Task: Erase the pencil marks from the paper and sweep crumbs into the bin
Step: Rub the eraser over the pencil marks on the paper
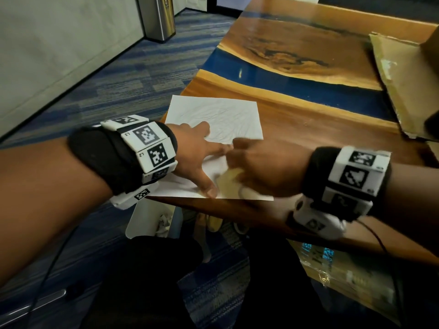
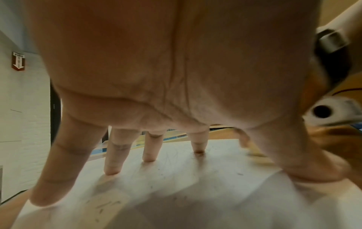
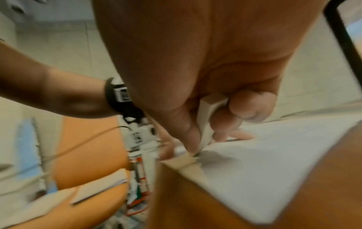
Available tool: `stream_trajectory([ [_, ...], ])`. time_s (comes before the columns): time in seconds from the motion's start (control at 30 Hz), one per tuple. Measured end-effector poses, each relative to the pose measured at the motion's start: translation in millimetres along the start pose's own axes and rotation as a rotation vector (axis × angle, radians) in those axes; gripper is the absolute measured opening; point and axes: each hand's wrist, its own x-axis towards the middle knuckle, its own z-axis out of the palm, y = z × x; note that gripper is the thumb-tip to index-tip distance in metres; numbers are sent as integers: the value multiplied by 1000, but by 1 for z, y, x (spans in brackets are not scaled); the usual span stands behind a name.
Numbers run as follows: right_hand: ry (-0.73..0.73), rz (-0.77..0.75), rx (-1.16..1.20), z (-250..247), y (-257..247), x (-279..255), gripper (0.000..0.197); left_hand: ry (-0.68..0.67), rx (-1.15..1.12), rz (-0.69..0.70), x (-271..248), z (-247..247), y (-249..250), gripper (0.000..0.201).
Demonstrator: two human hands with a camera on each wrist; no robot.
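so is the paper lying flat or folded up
Spread flat, though wrinkled. The paper lies open on the table, the left hand pressing it with straight, splayed fingers while the right hand rubs the eraser on it.

Your left hand (image 1: 197, 153) lies palm down with its fingers (image 2: 112, 156) spread and straight, tips pressing down, thumb reaching toward you. Your left forearm comes in level from the left, a marker band on the wrist. Your right hand (image 1: 261, 167) is blurred, its fingers curled, thumb and fingers (image 3: 225, 122) pinching an eraser (image 3: 207, 117). Its wrist wears a band too.
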Motion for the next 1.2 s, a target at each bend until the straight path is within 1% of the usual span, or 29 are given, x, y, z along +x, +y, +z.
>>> stream_trajectory([
  [0.03,-6,-82,8,4,-9,-2,24,0,-7,3,-1,0,0,111],
  [0.07,-11,-103,8,4,-9,-2,23,0,-10,4,-2,-1,0,108],
  [0.1,-8,-51,13,1,-2,2,24,-3,-9,2,-2,-1,1,108],
  [0.17,30,115,17,-4,20,10,26,-5,-2,-9,-1,-1,3,113],
  [0.2,43,151,0,-5,25,11,27,-5,-1,-13,0,-1,4,115],
  [0.23,47,133,-12,-4,22,9,27,-5,-3,-12,0,-1,4,114],
  [0.33,-9,-96,-7,5,-8,-1,25,-1,-23,-1,-1,-3,3,107],
  [0.37,-22,-115,-19,5,-8,-1,24,-2,-23,-3,-1,-3,3,108],
  [0.4,-16,-61,-29,2,1,2,23,-6,-20,-5,-1,-3,4,110],
  [0.47,17,104,-21,-5,23,8,24,-5,-4,-14,0,-3,6,116],
  [0.5,25,131,-38,-5,28,7,25,-7,3,-18,0,-3,6,117],
  [0.53,33,104,-50,-3,24,4,25,-10,9,-16,1,-4,6,115],
  [0.63,-29,-134,-37,6,-6,-8,24,-19,-6,-1,0,-8,7,106],
  [0.67,-43,-138,-37,4,-4,-8,23,-20,-1,-4,0,-8,8,108],
  [0.77,-2,99,-32,-6,28,-1,26,-27,37,-24,1,-8,9,119],
  [0.8,5,115,-48,-5,31,-1,27,-32,41,-28,1,-8,10,120],
  [0.83,1,82,-46,-5,24,-4,27,-35,41,-26,1,-9,10,119],
  [0.87,-16,14,-48,-1,13,-6,26,-35,35,-22,0,-10,10,118],
  [0.9,-31,-85,-34,2,1,-10,25,-36,25,-17,0,-11,10,116],
  [0.93,-49,-141,-35,4,-3,-10,24,-36,19,-15,0,-12,11,116],
  [0.97,-45,-120,-40,2,1,-8,23,-37,18,-17,1,-11,11,116],
  [1.03,-9,49,-41,-5,24,-1,27,-37,38,-28,1,-10,12,120],
  [1.07,3,99,-64,-6,31,0,29,-37,44,-33,1,-10,11,121],
  [1.1,11,97,-79,-4,32,-2,30,-40,45,-33,1,-10,11,121],
  [1.13,-1,50,-75,-2,23,-5,29,-41,39,-31,1,-11,11,120],
  [1.2,-33,-115,-43,5,3,-11,27,-45,15,-23,1,-11,11,117],
])
